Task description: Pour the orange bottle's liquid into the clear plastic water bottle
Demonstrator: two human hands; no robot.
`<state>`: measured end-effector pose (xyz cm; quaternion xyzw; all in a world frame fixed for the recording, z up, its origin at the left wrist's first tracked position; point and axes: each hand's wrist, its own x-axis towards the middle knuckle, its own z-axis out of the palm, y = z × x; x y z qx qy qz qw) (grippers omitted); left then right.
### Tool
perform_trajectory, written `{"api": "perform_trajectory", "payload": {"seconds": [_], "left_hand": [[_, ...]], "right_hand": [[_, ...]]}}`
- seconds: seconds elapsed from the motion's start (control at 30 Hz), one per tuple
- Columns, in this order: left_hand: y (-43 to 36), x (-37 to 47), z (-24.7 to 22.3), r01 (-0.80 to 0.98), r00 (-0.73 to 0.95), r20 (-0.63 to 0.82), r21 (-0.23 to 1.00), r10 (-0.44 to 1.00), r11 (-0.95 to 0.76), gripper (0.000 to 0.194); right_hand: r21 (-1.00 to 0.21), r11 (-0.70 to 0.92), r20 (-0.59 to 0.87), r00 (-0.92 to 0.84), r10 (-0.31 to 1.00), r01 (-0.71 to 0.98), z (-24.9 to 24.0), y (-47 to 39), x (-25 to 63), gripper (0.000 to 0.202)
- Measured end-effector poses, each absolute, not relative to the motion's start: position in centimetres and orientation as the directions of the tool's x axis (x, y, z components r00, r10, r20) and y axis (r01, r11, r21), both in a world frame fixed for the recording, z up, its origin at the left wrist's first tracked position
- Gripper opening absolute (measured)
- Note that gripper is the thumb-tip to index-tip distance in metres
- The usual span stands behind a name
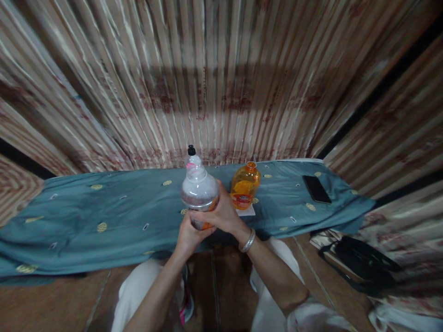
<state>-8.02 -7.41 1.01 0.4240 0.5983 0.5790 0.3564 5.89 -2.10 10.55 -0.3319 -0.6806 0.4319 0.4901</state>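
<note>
A clear plastic bottle (199,188) with an orange label and an uncapped neck is held upright in both hands, above the near edge of the cloth-covered table. My left hand (190,233) wraps round its lower part from the left and below. My right hand (223,212), with a silver bracelet at the wrist, grips its right side, the thumb across the front. Just behind it stands another clear bottle with a black cap (191,150), mostly hidden. To the right is an uncapped orange bottle (245,185) with a red label, close to my right hand.
White paper (247,211) lies at the orange bottle's base. A black phone (316,189) rests farther right on the blue-green tablecloth (131,212). Pleated curtains (214,83) hang behind. On the floor at the right is a black bag (363,263).
</note>
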Motion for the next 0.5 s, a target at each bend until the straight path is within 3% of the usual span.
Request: {"api": "perform_trajectory", "payload": {"seconds": [0.13, 0.33, 0.5], "left_hand": [[-7.4, -7.8, 2.0, -0.079, -0.323, 0.036, 0.995, 0.946, -0.065, 0.099], [-7.7, -6.1, 3.6, -0.331, -0.202, -0.114, 0.943, 0.973, 0.042, 0.088], [-8.5, -5.7, 4.8, -0.364, -0.174, -0.180, 0.925, 0.968, 0.106, 0.089]], "right_hand": [[-0.913, 0.406, 0.404, -0.228, 0.886, -0.041, 12.4, -2.4, 6.3, 0.092], [-0.910, 0.405, 0.415, -0.187, 0.890, -0.089, 15.0, -3.2, 7.2, 0.082], [-0.925, 0.368, 0.379, -0.172, 0.909, -0.090, 15.0, -3.8, 6.7, 0.081]]}}
